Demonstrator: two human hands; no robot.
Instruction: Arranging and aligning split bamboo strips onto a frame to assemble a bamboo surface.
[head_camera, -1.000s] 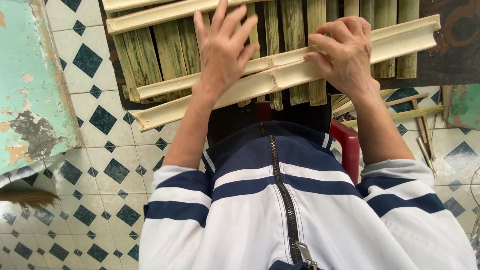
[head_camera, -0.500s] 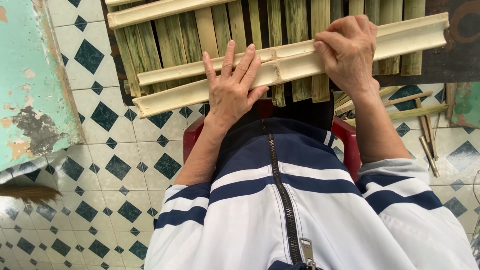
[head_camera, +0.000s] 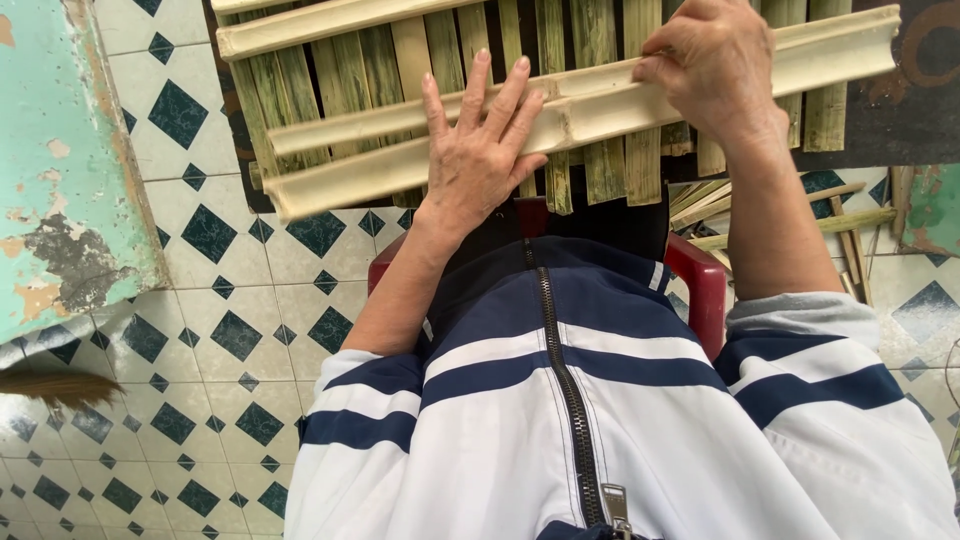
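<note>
A panel of green bamboo slats (head_camera: 590, 60) lies across my lap, crossed by two pale split-bamboo rails (head_camera: 360, 170). My left hand (head_camera: 480, 150) rests flat on the two rails near their middle, fingers spread and pointing away from me. My right hand (head_camera: 715, 65) curls over the upper rail further right and grips it. A third pale rail (head_camera: 310, 25) crosses the slats at the top left.
I sit on a red plastic stool (head_camera: 700, 290) in a white and navy zip jacket (head_camera: 560, 420). Loose bamboo strips (head_camera: 800, 215) lie on the tiled floor (head_camera: 200, 330) to the right. A peeling green wall (head_camera: 60, 150) stands at left.
My left hand slid back toward me from high on the slats and settled flat on the two rails. The right hand stayed gripping the upper rail.
</note>
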